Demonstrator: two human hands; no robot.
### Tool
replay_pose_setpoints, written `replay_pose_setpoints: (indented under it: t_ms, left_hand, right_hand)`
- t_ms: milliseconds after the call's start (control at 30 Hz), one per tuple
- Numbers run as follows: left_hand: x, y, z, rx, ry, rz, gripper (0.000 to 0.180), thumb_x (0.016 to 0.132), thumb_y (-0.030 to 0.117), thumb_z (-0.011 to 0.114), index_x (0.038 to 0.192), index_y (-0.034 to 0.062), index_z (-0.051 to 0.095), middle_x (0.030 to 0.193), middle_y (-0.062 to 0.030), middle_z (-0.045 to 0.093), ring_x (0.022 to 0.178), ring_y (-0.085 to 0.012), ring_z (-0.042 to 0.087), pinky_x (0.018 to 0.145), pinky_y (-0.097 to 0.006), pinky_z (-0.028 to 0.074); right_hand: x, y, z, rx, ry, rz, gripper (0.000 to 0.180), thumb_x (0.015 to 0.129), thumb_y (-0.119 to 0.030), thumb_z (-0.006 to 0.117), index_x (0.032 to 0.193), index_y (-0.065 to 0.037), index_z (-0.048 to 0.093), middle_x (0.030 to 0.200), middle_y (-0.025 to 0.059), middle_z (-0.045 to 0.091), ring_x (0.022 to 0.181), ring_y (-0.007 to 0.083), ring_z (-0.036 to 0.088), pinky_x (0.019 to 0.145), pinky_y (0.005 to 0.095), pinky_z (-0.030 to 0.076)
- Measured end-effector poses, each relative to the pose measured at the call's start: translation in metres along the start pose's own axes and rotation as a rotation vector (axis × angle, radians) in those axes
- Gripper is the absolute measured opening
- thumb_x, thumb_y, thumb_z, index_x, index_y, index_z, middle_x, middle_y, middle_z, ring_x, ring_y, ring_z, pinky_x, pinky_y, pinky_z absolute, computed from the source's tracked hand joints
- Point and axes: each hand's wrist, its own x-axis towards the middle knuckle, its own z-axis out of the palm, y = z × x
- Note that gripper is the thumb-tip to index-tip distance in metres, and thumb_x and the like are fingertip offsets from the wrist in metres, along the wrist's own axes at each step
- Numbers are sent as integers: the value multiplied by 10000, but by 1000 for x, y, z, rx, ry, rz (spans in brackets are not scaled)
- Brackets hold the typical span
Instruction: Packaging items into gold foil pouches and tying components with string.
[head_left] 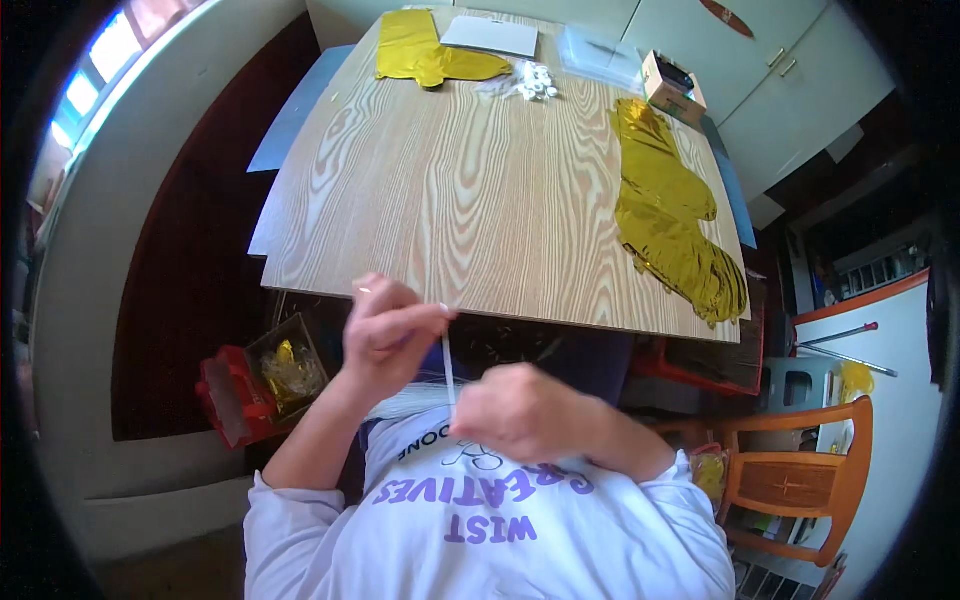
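My left hand pinches the top of a thin white straw just below the near edge of the wooden table. My right hand is closed around the straw's lower end, close to my chest. The straw stands roughly upright between the two hands. A pile of flat gold foil balloons lies along the table's right side. Another gold foil balloon lies at the far left corner.
A white card, a clear plastic bag, a small cardboard box and a heap of small white pieces sit at the table's far end. A red box with gold foil stands on the floor left; a wooden chair right.
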Motion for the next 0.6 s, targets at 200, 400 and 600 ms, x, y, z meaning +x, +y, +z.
replay_pose_setpoints:
  t_ms: [200,400,600]
  left_hand:
    - [-5,32,5,-741,-8,-139,130,799,56,678,909,21,737,723,-44,551,717,-141,493,650,-275,390]
    - [-13,2,19,-127,-222,60,144,798,67,699,938,78,730,759,-13,546,733,-192,506,695,-300,372]
    - [15,10,6,-242,-15,-85,125,784,23,681,901,44,719,756,-50,563,714,-161,510,684,-304,403]
  right_hand:
    - [2,35,-8,-132,261,211,116,870,-134,619,798,-54,575,691,98,558,621,278,585,571,369,470]
    - [17,14,-31,-7,261,50,120,855,-168,605,779,-78,579,667,118,548,596,298,591,559,378,489]
    - [-3,23,4,-55,18,64,100,831,-156,623,781,-77,588,688,119,602,609,296,623,589,401,494]
